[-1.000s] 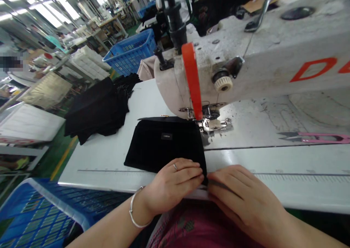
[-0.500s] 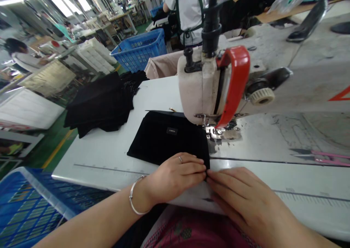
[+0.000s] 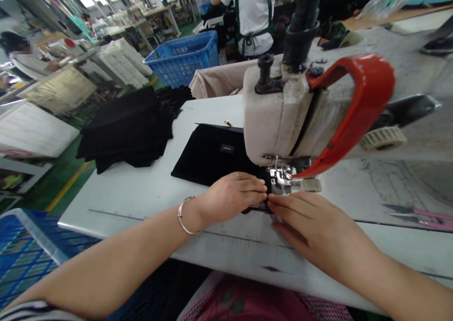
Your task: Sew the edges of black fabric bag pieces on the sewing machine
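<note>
A flat black fabric piece (image 3: 208, 158) with a small label lies on the white table (image 3: 141, 189), its right edge under the presser foot (image 3: 283, 177) of the sewing machine (image 3: 318, 113). My left hand (image 3: 231, 196) presses on the near right corner of the fabric, fingers together and pointing right, a ring on one finger and a bangle at the wrist. My right hand (image 3: 307, 226) lies flat just right of it, fingertips meeting the left ones at the fabric edge, directly in front of the presser foot. The red guard (image 3: 357, 104) curves over the needle area.
A pile of black fabric (image 3: 127, 127) sits at the table's far left. Pink thread snips (image 3: 421, 213) lie at the right. Blue crates stand behind (image 3: 184, 61) and at my lower left (image 3: 24, 255). A person in a white shirt (image 3: 255, 9) works beyond the machine.
Both hands have slid the black fabric away from me, bringing its near right corner up to the presser foot. The camera has moved closer to the machine.
</note>
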`<state>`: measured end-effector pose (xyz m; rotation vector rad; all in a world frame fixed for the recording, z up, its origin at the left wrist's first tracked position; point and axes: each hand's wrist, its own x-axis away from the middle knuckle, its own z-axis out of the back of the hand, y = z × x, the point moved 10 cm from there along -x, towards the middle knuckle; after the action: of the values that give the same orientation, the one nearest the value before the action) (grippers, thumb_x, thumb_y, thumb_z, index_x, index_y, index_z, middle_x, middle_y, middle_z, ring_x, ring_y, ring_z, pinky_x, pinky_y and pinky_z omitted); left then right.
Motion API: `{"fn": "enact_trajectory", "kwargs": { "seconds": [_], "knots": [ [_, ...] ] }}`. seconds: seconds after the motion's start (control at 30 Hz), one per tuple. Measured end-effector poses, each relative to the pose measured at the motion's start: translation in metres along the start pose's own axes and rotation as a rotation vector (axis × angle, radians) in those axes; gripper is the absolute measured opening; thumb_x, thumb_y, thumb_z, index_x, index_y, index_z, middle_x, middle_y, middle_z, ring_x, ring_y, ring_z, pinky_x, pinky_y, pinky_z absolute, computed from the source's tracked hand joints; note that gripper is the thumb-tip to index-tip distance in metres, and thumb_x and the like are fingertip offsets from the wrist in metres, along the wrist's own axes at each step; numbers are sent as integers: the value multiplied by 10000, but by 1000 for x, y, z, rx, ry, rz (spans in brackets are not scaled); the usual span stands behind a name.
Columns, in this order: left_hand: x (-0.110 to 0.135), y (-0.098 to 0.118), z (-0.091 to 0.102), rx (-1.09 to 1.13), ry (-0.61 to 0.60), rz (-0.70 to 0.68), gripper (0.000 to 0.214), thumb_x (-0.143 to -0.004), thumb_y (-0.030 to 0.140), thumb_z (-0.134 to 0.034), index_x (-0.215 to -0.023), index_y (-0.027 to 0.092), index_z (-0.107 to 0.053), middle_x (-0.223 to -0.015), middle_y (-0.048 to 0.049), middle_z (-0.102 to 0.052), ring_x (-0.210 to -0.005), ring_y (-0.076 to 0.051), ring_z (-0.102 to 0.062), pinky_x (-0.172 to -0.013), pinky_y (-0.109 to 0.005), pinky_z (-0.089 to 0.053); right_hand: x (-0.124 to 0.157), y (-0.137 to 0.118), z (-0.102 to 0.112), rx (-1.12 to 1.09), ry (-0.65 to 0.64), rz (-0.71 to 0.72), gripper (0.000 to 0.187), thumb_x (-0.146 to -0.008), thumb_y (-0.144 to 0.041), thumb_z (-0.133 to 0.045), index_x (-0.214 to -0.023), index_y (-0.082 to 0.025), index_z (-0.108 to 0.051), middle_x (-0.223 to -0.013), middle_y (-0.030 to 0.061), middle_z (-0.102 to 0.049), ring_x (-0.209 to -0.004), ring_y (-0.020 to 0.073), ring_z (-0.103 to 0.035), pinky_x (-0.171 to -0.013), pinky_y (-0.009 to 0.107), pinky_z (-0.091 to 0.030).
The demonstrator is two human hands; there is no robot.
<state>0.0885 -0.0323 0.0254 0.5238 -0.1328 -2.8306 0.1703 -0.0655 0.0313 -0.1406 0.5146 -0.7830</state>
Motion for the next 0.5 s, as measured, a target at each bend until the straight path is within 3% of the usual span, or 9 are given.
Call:
{"fn": "enact_trajectory", "kwargs": {
  "seconds": [0.23, 0.5],
  "knots": [
    [-11, -25, 3, -47, 52, 7, 209, -972, 164, -485, -1050, 149, -679, -1070, -42, -724, -1098, -153, -640, -996, -300, -523, -8, 15, -6, 85, -8, -31, 291, -925, -278, -520, -1144, -129, -639, -1209, 87, -648, -1041, 275, -621, -858, 445, -545],
    [-15, -72, -11, -58, 42, 231, 204, -978, 256, -501, -1019, 217, -696, -1045, -22, -708, -1041, -169, -642, -935, -328, -529, -10, 25, -13, 90, -9, -69, 330, -941, -273, -483, -1202, -116, -610, -1261, 105, -617, -1043, 281, -616, -897, 459, -531]
  ]
}}
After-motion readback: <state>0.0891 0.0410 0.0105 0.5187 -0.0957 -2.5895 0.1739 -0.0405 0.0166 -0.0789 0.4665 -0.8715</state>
